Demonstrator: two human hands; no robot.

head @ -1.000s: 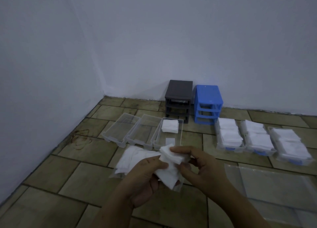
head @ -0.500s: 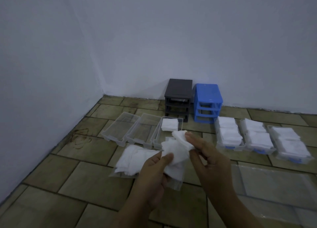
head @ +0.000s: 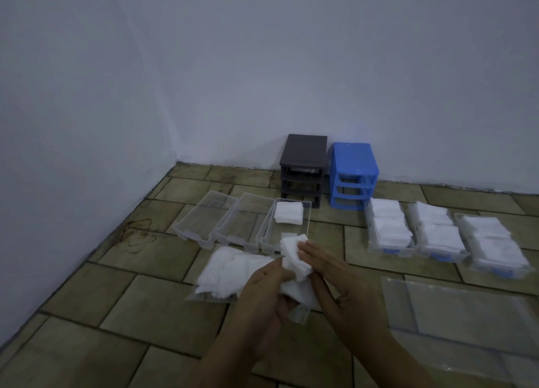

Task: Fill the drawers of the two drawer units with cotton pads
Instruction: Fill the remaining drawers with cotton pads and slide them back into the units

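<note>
Both forearms reach in from the floor's near edge, left hand (head: 267,293) with fingers curled gripping a wad of cotton pads (head: 294,256) from below, right hand (head: 339,279) with straight fingers pressed flat against the wad's right side, just before the third clear drawer (head: 287,227).

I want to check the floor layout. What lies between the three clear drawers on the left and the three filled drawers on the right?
In the head view, only bare floor tile lies between the clear drawers and the filled drawers.
</note>
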